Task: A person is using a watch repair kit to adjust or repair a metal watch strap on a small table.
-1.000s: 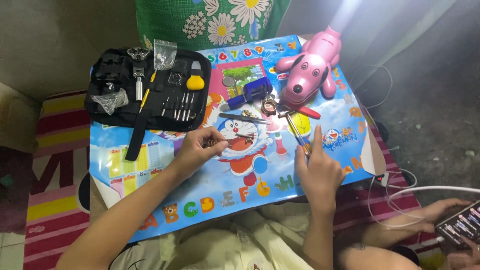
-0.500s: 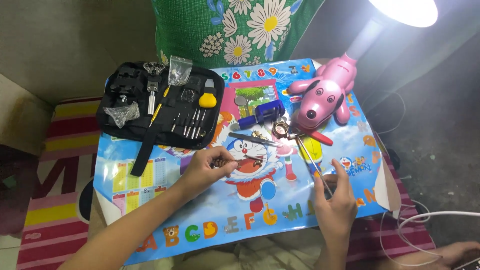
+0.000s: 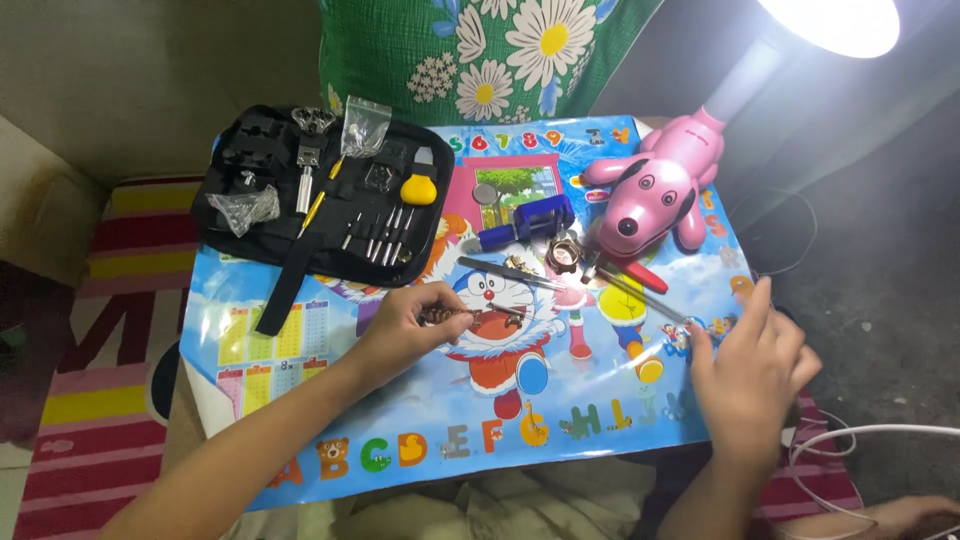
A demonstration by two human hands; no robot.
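Observation:
My left hand [image 3: 410,328] rests on the cartoon-printed mat [image 3: 330,400] near its middle. Its fingers pinch a small metal watch bracelet [image 3: 478,317] that lies flat on the mat. My right hand [image 3: 750,375] is at the mat's right edge. Its thumb and fingers close on the near end of a thin metal tool [image 3: 645,300], which slants up-left toward a round watch case [image 3: 562,253]. Whether the tip touches the case is unclear.
An open black tool case [image 3: 290,215] with small drivers and a yellow-knobbed tool [image 3: 420,188] lies at the back left. A blue holder [image 3: 525,222], tweezers [image 3: 505,272], red-handled pliers [image 3: 645,277] and a pink dog-shaped lamp [image 3: 655,190] crowd the back right. White cable [image 3: 850,440] lies on the floor.
My right hand has slid right and nearer, to the mat's right edge, still with the thin tool. My left hand stays near the middle with the bracelet. The view has tilted upward.

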